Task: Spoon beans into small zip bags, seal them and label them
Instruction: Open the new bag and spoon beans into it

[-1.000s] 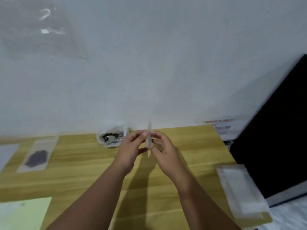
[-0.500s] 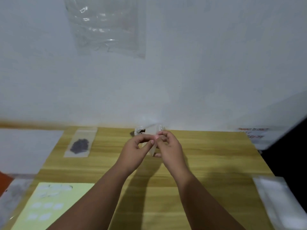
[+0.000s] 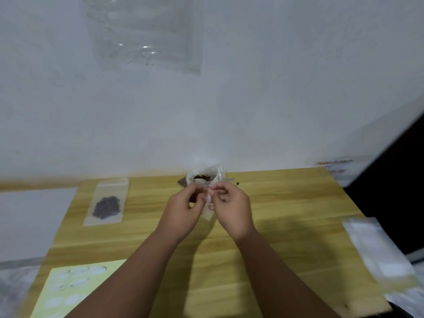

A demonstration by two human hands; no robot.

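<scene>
Head view: hands pinch zip bag; orange writing illegible.

I seem to be working at a makeshift packing bench in a plain room; home or workshop, I cannot tell. The wooden table butts against a bare white wall, with a clear plastic sheet hanging above it. At the table's near left lies 1 yellow label sheet, at its right edge a stack of empty zip bags, and at its far left 1 filled bag of dark beans.
</scene>
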